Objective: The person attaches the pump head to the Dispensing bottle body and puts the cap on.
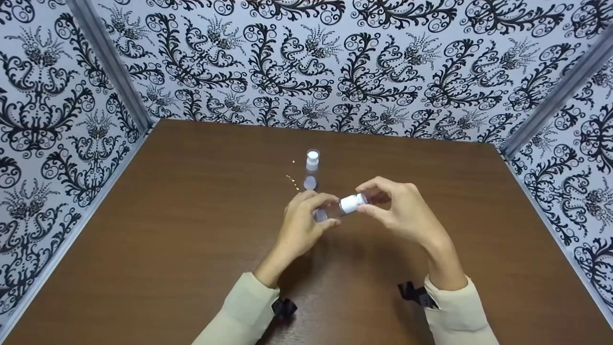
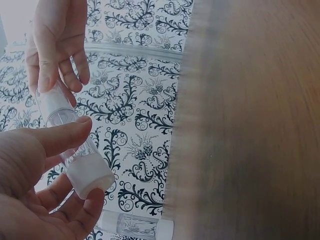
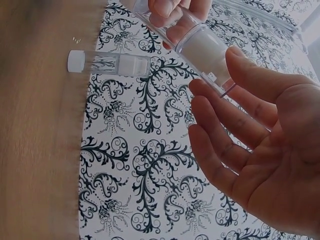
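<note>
Both hands hold one small clear pump bottle (image 1: 351, 203), tilted above the table. My left hand (image 1: 302, 219) grips its body near the white base (image 2: 90, 172), thumb on one side and fingers on the other. At the opposite end, my right hand (image 1: 407, 213) pinches the clear cap (image 3: 205, 52) over the white pump head between thumb and fingers. The cap appears to be on the bottle. A second, similar bottle (image 1: 312, 164) stands upright on the table just beyond my left hand; the right wrist view shows this bottle (image 3: 107, 64) sideways.
Several tiny golden flecks (image 1: 292, 181) lie on the brown table (image 1: 191, 191) to the left of the standing bottle. Black-and-white patterned walls (image 1: 306, 62) with grey corner posts (image 1: 112, 67) enclose the table's back and sides.
</note>
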Action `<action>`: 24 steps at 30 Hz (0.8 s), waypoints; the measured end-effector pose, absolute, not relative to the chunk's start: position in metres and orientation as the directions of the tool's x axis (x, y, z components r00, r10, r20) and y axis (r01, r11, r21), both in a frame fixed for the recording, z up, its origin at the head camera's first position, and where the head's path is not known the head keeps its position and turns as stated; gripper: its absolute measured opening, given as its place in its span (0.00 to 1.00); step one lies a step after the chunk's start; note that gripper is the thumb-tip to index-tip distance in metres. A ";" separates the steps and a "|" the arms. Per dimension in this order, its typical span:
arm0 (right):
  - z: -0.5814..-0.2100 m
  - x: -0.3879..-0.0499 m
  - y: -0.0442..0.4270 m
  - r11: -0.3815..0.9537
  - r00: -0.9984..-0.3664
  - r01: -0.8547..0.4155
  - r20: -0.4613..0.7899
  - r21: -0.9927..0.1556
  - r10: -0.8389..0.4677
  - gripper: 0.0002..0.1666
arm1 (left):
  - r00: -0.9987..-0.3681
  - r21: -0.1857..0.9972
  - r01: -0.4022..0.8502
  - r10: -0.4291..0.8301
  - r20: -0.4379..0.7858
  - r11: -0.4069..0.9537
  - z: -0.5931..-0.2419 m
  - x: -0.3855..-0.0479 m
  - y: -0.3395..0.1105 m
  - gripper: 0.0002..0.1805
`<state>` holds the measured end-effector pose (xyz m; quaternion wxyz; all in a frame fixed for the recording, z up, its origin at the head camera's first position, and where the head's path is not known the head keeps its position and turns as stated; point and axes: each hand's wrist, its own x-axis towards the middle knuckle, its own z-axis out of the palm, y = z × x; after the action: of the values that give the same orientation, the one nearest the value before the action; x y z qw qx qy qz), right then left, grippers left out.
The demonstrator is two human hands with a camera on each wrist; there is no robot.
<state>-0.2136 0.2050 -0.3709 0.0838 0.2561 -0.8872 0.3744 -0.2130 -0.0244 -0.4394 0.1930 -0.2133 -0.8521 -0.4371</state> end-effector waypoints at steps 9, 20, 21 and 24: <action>-0.371 -0.215 0.201 0.596 -0.866 -0.496 0.311 -0.631 -0.391 0.15 | -0.840 0.669 0.522 0.181 0.512 0.529 -0.442 -0.213 -0.026 0.22; -0.370 -0.214 0.203 0.598 -0.859 -0.505 0.298 -0.622 -0.415 0.15 | -0.841 0.675 0.524 0.187 0.508 0.519 -0.446 -0.216 -0.022 0.22; -0.369 -0.214 0.203 0.599 -0.858 -0.508 0.301 -0.619 -0.417 0.15 | -0.842 0.678 0.523 0.191 0.504 0.516 -0.446 -0.216 -0.022 0.22; -0.367 -0.212 0.205 0.595 -0.851 -0.521 0.314 -0.612 -0.421 0.18 | -0.839 0.686 0.533 0.209 0.502 0.495 -0.445 -0.216 -0.023 0.21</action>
<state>-0.2118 0.2049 -0.3673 0.0684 0.2645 -0.8905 0.3637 -0.2160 -0.0232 -0.4448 0.1793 -0.2195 -0.8457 -0.4522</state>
